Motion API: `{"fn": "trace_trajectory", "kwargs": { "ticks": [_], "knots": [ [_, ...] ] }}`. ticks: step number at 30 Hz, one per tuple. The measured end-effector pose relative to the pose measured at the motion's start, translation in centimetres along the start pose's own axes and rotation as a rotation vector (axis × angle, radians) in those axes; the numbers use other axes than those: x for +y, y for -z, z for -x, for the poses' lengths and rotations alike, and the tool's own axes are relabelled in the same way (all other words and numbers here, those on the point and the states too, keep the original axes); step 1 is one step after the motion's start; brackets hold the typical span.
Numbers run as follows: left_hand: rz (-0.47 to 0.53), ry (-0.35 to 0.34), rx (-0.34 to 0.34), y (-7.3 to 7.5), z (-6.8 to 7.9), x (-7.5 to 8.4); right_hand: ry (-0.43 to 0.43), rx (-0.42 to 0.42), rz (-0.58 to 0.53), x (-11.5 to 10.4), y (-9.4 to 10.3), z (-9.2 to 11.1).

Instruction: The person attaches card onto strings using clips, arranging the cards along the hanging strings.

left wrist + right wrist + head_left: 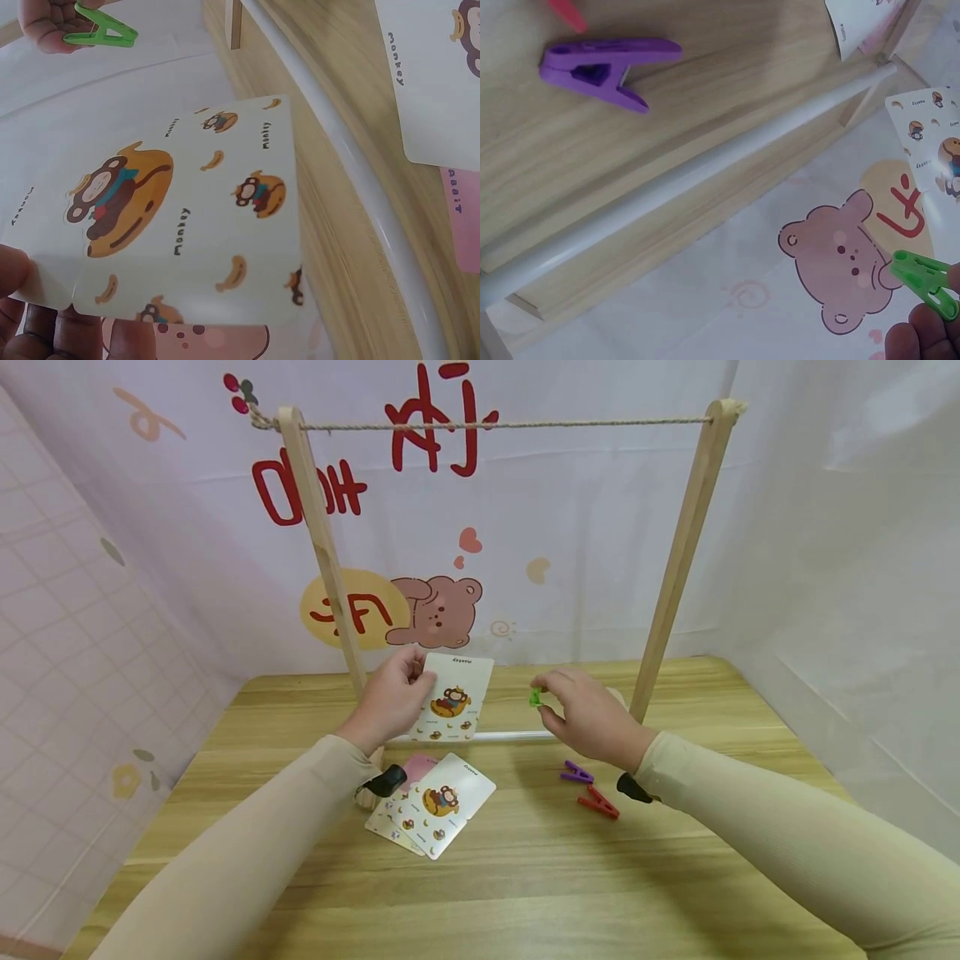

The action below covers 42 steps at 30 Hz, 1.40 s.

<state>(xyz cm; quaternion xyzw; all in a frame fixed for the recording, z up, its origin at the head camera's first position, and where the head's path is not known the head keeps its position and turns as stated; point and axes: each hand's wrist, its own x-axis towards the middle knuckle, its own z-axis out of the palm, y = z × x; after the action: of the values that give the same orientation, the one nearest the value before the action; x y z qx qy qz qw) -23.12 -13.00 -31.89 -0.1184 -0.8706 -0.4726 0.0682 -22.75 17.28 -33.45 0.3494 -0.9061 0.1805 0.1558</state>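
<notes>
My left hand pinches a white monkey card by its left edge, thumb in front and fingers behind, holding it up off the table. The left wrist view shows the card printed with monkeys and bananas. To the right of the card, my right hand pinches a small green clothespin between thumb and fingers. In the right wrist view the green clothespin points toward the card, apart from it. A purple clothespin and a red clothespin lie on the table below my right hand.
Two wooden posts carry a twine rope across the top. A white bar joins them low down. Another monkey card lies overlapping other cards on the wooden table. A printed curtain hangs behind.
</notes>
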Motion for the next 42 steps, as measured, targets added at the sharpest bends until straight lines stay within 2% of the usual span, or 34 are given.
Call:
{"fn": "trace_trajectory", "kwargs": {
  "ticks": [6,27,42],
  "knots": [
    [-0.001,-0.020,0.037,0.3,0.0,0.3,-0.008,-0.002,-0.011,-0.4,0.6,-0.4],
    [0.037,-0.002,0.065,1.2,-0.3,1.1,0.048,0.088,-0.030,-1.1,1.5,-2.2],
    [0.077,-0.074,0.112,1.9,-1.0,1.6,0.045,0.118,-0.026,-1.7,2.8,-3.6]
  ]
}}
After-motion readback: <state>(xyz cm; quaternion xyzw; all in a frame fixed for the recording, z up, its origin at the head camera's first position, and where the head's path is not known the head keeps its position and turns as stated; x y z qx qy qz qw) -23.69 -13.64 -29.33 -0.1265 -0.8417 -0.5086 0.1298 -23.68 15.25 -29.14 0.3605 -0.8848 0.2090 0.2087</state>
